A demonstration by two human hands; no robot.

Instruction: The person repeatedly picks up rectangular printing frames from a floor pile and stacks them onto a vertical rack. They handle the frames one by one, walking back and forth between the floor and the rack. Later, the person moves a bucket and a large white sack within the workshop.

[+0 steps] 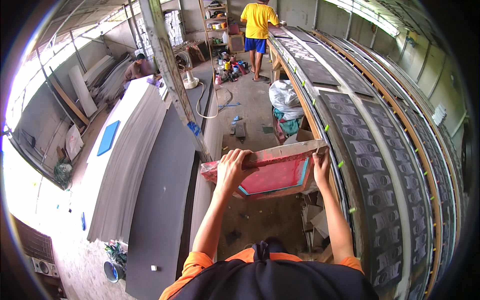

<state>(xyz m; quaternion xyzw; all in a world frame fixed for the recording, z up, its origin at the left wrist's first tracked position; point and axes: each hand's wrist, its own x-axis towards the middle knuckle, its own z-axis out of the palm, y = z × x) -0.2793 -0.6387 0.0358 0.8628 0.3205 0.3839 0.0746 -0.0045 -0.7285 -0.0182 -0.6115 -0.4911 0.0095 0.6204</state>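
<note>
Both my hands hold a screen-printing frame (280, 156) in front of me, tilted, above the aisle floor. Its bars are wooden and stained red, and a red mesh (275, 178) edged with turquoise tape shows inside. My left hand (233, 169) wraps over the top bar near its left end. At the right end, close to the long printing table (348, 200), my right hand (321, 165) grips the corner. The frame's underside is mostly hidden. Dark sheets with repeated grey printed shapes (377, 182) lie in rows along that table.
Left of me stands a tall stack of white sheets (127, 185) beside a dark board surface (160, 200). A slanted metal post (172, 75) rises nearby. Ahead, a person in yellow (257, 22) stands at the table; another person (135, 69) is far left. Containers (235, 66) crowd the floor.
</note>
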